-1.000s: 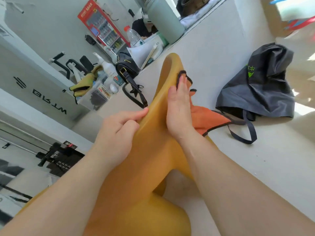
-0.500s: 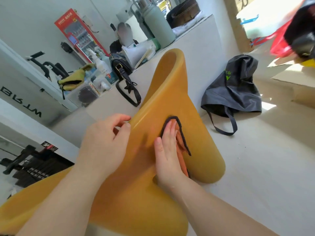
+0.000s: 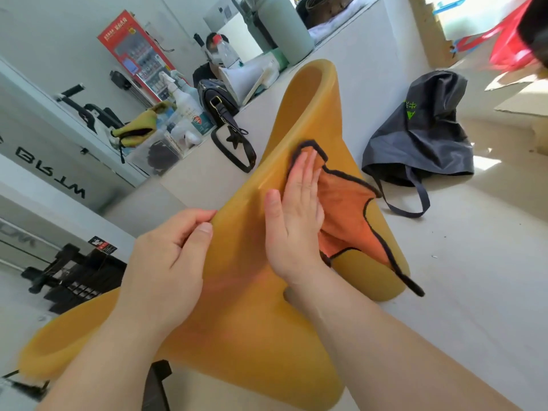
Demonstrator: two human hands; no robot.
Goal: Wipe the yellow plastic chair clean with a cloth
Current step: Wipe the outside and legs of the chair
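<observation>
There's the yellow chair [image 3: 252,336], tipped over right in front of the person and just beside the white bench [image 3: 370,54]. The left hand [image 3: 166,262] is curled round its rim with the thumb pinching the edge, while the right hand [image 3: 296,215] lies flat, fingers [image 3: 305,170] straight, pressing the orange cloth [image 3: 347,209] against the shell. That moulded plastic looks light, stiff and glossy, so likely slippery under a palm; I'd call the rolled rim the safest hold, and the soft cloth simply drapes.

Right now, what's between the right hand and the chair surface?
The orange cloth, pressed flat under the right hand against the yellow chair; head view.
</observation>
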